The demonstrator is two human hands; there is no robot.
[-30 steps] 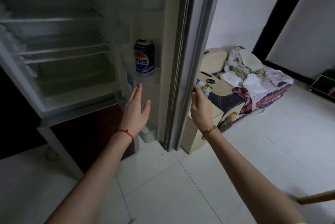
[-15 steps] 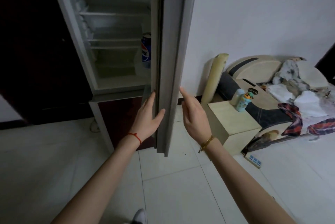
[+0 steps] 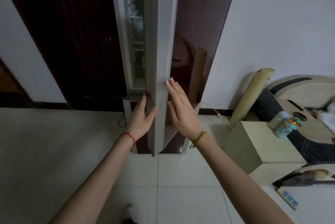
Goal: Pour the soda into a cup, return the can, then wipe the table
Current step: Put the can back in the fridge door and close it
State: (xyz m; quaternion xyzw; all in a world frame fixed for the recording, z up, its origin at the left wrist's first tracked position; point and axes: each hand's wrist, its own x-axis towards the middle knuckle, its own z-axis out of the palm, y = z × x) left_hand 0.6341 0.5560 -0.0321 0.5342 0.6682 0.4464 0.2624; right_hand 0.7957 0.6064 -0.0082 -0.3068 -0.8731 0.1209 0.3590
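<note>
Head view: the person stands at a fridge whose door (image 3: 159,60) is nearly closed, leaving a narrow gap on its left through which pale shelves (image 3: 136,33) show. The soda can cannot be seen through this gap; the cup and the table are out of frame as well.

The left hand (image 3: 141,118) lies against the door's grey edge near its lower end, fingers straight and together, the thumb spread onto the front of the edge. It grips nothing. A red string (image 3: 129,136) circles that wrist.

The right hand (image 3: 181,113) is spread flat, fingers extended, its fingertips (image 3: 169,83) touching the right side of the same edge where the dark glossy front of the door begins. It holds nothing either. A gold bracelet (image 3: 198,138) sits on that wrist.

Right of the fridge, a rolled mat (image 3: 250,96) leans against the white wall. Near it stands a light wooden cabinet (image 3: 253,144), and a small bottle with a cartoon figure (image 3: 286,126) stands on its far right corner. A power strip (image 3: 290,199) lies on the white tiled floor (image 3: 190,196) at the right edge of the frame.
</note>
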